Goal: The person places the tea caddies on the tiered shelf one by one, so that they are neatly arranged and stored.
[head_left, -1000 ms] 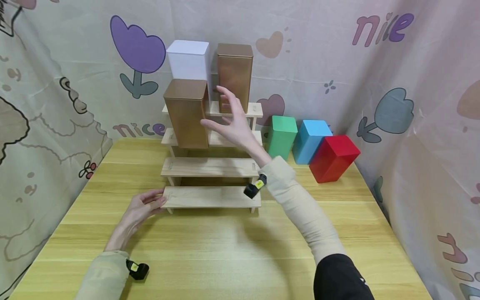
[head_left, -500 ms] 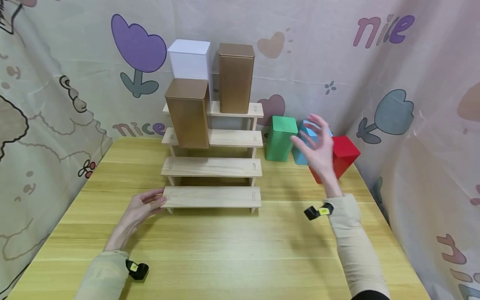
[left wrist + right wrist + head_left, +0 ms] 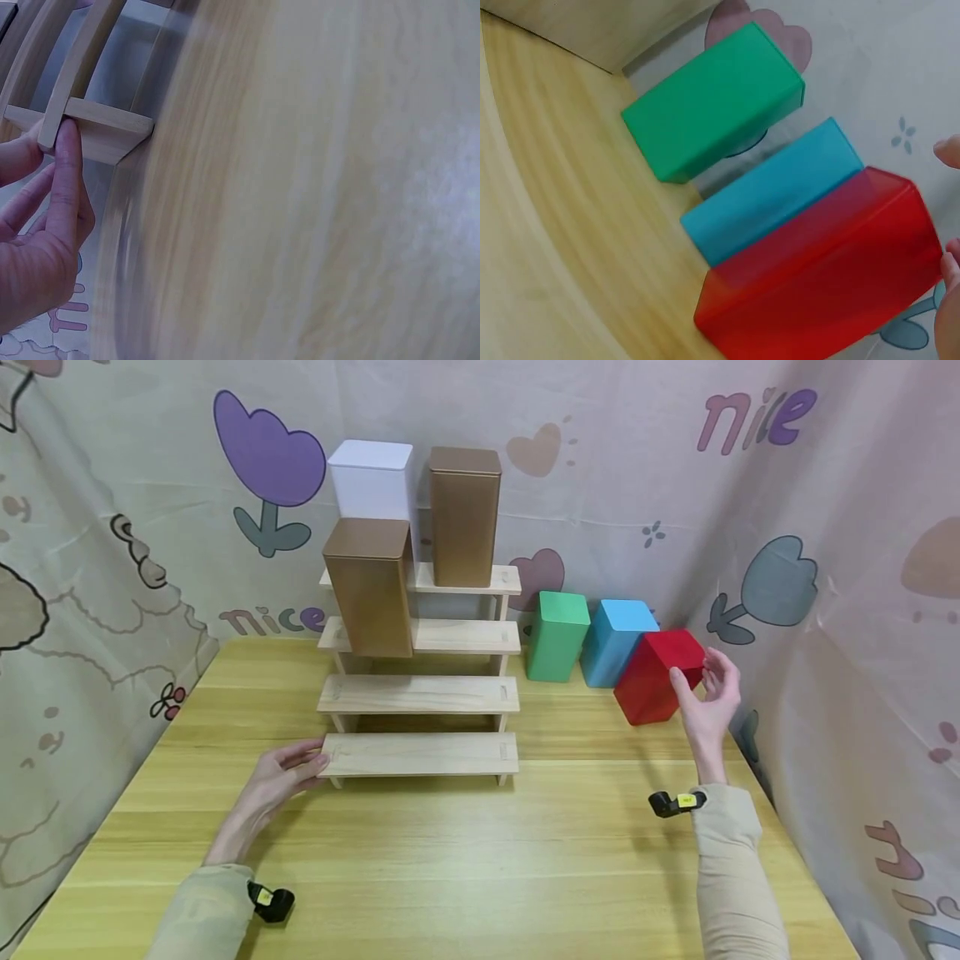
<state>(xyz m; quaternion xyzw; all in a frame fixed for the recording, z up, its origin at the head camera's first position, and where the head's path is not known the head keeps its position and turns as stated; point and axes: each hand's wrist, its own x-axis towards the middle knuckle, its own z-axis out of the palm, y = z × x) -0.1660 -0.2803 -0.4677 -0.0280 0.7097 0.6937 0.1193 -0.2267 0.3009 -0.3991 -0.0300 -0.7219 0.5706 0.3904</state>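
In the head view my left hand [image 3: 281, 781] holds the left end of the lowest board of a wooden four-step display stand [image 3: 420, 753]. The left wrist view shows thumb and index finger pinching that board end [image 3: 56, 124]. At the right, my right hand [image 3: 708, 706] is beside a leaning red box [image 3: 648, 681], thumb overlapping its right side and fingers loosely bent near its top corner. In the right wrist view the fingertips [image 3: 949, 266] come right up to the red box's end. A blue box [image 3: 617, 645] leans beside it, and a green box [image 3: 558, 637] stands upright.
A white box [image 3: 372, 485] and a brown box [image 3: 465, 518] stand on the top step. Another brown box [image 3: 369, 589] stands on the step below, at the left. Printed cloth [image 3: 600, 485] hangs around the wooden table [image 3: 420, 877].
My right hand has moved from beside the front brown box, rightward past the green and blue boxes, to the red box. The left hand keeps its hold on the stand.
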